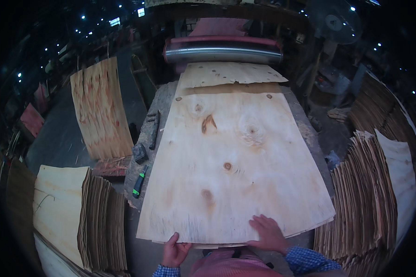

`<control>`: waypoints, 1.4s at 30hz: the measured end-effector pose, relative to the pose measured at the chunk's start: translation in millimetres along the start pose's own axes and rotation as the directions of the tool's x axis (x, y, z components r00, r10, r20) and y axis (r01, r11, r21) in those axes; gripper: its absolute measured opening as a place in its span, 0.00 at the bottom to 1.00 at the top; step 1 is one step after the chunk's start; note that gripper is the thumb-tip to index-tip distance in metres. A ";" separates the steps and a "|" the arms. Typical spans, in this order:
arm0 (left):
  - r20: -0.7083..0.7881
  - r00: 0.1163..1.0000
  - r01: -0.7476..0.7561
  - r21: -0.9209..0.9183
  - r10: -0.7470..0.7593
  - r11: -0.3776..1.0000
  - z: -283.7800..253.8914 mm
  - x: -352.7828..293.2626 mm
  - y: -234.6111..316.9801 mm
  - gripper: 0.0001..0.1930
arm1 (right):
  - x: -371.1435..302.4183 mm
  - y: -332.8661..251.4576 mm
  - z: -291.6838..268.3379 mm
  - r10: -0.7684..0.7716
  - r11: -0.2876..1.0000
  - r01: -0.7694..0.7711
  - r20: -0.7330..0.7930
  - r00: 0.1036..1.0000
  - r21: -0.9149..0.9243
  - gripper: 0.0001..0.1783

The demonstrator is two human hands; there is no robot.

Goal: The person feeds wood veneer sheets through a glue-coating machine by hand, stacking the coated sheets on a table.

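Note:
A large pale wood veneer sheet [226,184] with brown knots lies lengthwise on the worktable in front of me, on top of other sheets whose edges show at its near end. My left hand [174,250] is closed at the near left edge, its thumb over the rim and its other fingers partly hidden. On the near right part of the sheet my right hand [268,234] rests palm down, fingers stretched out. At the far end, a second veneer piece [231,74] with a ragged near edge lies by a shiny metal roller [224,52].
Left on the worktable [166,104] lie a green and black utility knife [139,182], a dark block [139,153] and a dark bar [155,129]. Veneer stacks stand at left [101,221] and right [363,198]. A streaked sheet [101,108] stands farther left.

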State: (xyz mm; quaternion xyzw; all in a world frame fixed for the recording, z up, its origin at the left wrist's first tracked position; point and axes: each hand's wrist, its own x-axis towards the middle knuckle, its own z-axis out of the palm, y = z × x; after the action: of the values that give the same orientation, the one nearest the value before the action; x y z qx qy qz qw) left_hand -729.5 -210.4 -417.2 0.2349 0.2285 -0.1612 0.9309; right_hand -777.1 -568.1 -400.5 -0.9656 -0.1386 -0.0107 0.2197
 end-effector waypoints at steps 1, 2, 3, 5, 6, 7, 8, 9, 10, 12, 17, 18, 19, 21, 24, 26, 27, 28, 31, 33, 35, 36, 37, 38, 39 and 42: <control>0.056 0.998 -0.019 0.019 0.017 1.000 10.3 -6.4 4.1 0.22 | -8.3 -1.3 -19.5 0.030 1.000 -0.031 -0.021 0.999 -0.001 0.41; 0.117 0.993 -0.034 0.040 0.029 0.999 20.4 -10.3 8.4 0.22 | -15.0 -0.4 -30.8 0.066 0.998 -0.066 -0.046 0.997 -0.004 0.41; 0.177 0.983 -0.051 0.057 0.040 0.997 24.9 -12.2 10.8 0.22 | -20.9 3.8 -32.9 0.075 0.996 -0.078 -0.049 0.996 -0.052 0.41; 0.141 0.990 0.009 0.091 -0.022 0.996 14.1 -4.8 17.8 0.23 | -33.0 10.5 -32.2 0.107 0.983 -0.113 -0.049 0.993 -0.145 0.40; 0.122 0.991 0.039 0.106 -0.051 0.994 9.5 -1.9 19.5 0.23 | -35.1 9.5 -24.4 0.130 0.978 -0.137 -0.057 0.990 -0.156 0.41; 0.096 0.994 0.029 0.154 -0.044 0.988 8.7 -1.8 19.4 0.24 | -33.7 6.8 -12.4 0.150 0.974 -0.158 -0.064 0.987 -0.164 0.43; 0.070 0.997 0.020 0.202 -0.035 0.979 8.9 -1.8 19.1 0.25 | -33.2 5.3 -6.7 0.169 0.968 -0.179 -0.071 0.983 -0.173 0.44; 0.046 0.999 0.013 0.249 -0.025 0.968 9.2 -1.9 18.9 0.26 | -37.3 4.9 -8.2 0.186 0.965 -0.198 -0.087 0.979 -0.170 0.44; 0.088 0.996 0.003 0.283 -0.029 0.959 11.8 -5.3 22.2 0.29 | -39.9 3.5 -12.6 0.193 0.965 -0.209 -0.111 0.975 -0.156 0.43; 0.155 0.987 -0.005 0.329 -0.049 0.944 13.8 -22.6 30.0 0.34 | -44.2 -4.2 -30.8 0.190 0.968 -0.207 -0.124 0.974 -0.141 0.42; 0.110 0.994 -0.029 0.253 0.001 0.967 37.1 -13.1 37.2 0.26 | -23.1 -10.8 -63.8 0.137 0.976 -0.168 -0.214 0.967 -0.138 0.37; 0.125 0.992 -0.047 0.252 0.016 0.967 46.0 -1.0 38.4 0.25 | -15.6 -4.0 -68.8 0.126 0.977 -0.163 -0.241 0.962 -0.139 0.37; 0.140 0.990 -0.066 0.249 0.032 0.966 58.0 12.7 40.8 0.24 | -2.8 7.1 -75.7 0.113 0.978 -0.156 -0.270 0.956 -0.142 0.36; 0.170 0.983 -0.112 0.226 0.074 0.968 88.6 26.8 49.0 0.22 | 25.1 14.4 -95.1 0.078 0.986 -0.120 -0.324 0.943 -0.112 0.35; 0.313 0.944 -0.182 0.227 0.106 0.957 131.3 50.5 57.5 0.23 | 66.7 37.0 -111.9 0.056 0.994 -0.089 -0.421 0.906 -0.058 0.35; 0.403 0.895 -0.324 0.287 0.193 0.902 148.8 57.2 58.1 0.24 | 94.2 48.3 -131.3 0.058 0.995 -0.087 -0.448 0.892 -0.044 0.34; 0.353 0.909 -0.337 0.308 0.222 0.889 148.6 56.3 59.0 0.23 | 108.8 54.9 -139.1 0.061 0.996 -0.085 -0.458 0.887 -0.032 0.34; 0.302 0.920 -0.349 0.334 0.251 0.876 143.9 53.5 61.7 0.23 | 122.1 66.1 -139.9 0.053 0.997 -0.072 -0.462 0.885 -0.025 0.34; 0.074 0.936 -0.333 0.495 0.343 0.803 87.4 55.9 75.7 0.22 | 166.6 111.5 -130.8 0.045 0.998 -0.059 -0.479 0.877 -0.014 0.33; -0.169 0.879 -0.281 0.571 0.446 0.771 63.8 46.1 74.3 0.18 | 201.0 141.8 -116.2 0.034 0.999 -0.045 -0.485 0.874 -0.010 0.33; -0.121 0.864 -0.271 0.708 0.489 0.653 13.0 56.7 87.4 0.16 | 233.4 171.9 -99.9 0.030 0.998 -0.051 -0.478 0.878 -0.031 0.34; -0.110 0.860 -0.243 0.771 0.498 0.589 -20.1 57.6 89.7 0.15 | 248.1 192.2 -89.4 0.029 0.999 -0.033 -0.503 0.864 0.000 0.35; -0.147 0.810 -0.224 0.818 0.568 0.530 -36.9 57.1 84.6 0.13 | 265.8 207.2 -77.0 0.017 0.998 -0.043 -0.517 0.856 -0.037 0.36; -0.176 0.746 -0.198 0.862 0.642 0.467 -41.8 59.4 82.3 0.12 | 287.6 213.8 -65.7 0.033 0.997 -0.061 -0.496 0.868 -0.040 0.37; -0.182 0.699 -0.148 0.910 0.692 0.388 -41.6 57.7 78.8 0.13 | 304.3 209.4 -66.0 0.062 0.994 -0.095 -0.446 0.893 -0.052 0.36; -0.067 0.662 -0.049 0.990 0.746 0.133 -48.0 65.5 83.9 0.15 | 341.2 233.8 -47.5 0.089 0.980 -0.158 -0.451 0.888 -0.119 0.30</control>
State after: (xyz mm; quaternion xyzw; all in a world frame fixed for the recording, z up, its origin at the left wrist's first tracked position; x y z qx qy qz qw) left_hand -656.8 -128.2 -457.2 0.8273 0.2691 0.0893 0.4849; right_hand -383.6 -701.0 -428.2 -0.9585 -0.0218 -0.2267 0.1713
